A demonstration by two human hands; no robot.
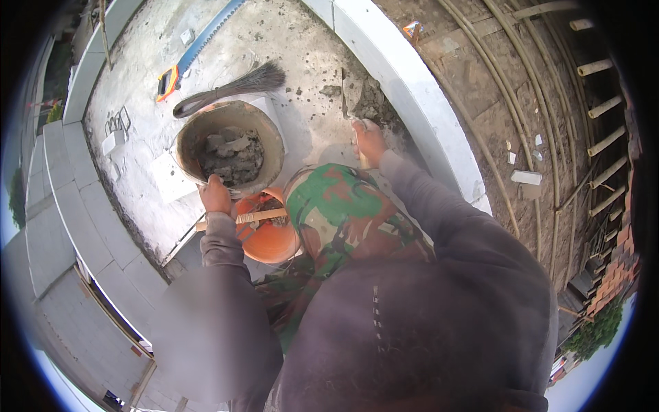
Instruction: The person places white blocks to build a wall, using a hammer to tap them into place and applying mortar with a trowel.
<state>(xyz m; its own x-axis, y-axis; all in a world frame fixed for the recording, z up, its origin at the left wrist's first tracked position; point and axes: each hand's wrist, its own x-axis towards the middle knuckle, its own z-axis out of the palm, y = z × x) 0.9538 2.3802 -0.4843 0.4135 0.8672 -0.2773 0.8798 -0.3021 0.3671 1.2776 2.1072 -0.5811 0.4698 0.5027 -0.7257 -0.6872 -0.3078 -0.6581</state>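
Note:
My left hand [216, 195] is closed on the near rim of a round bucket [274, 147]. Lumpy grey mortar [233, 152] lies inside that bucket. Off to the right, my right hand [371, 142] grips a trowel [363, 161] by its wooden handle; the thin blade points away from me and is seen nearly edge-on. Just beyond this hand, wet mortar [371, 103] is spread along the foot of a pale block wall [412, 82]. Beneath my left hand, an orange bucket [271, 244] stands near my knee, with a wooden-handled tool [257, 215] across its top.
A dark stick broom [237, 88] lies beyond the mortar bucket. Farther off is a handsaw [195, 51] with a blue blade. White blocks [168, 176] sit around the bucket. Past the right wall, bamboo poles [528, 103] run over lower brown ground.

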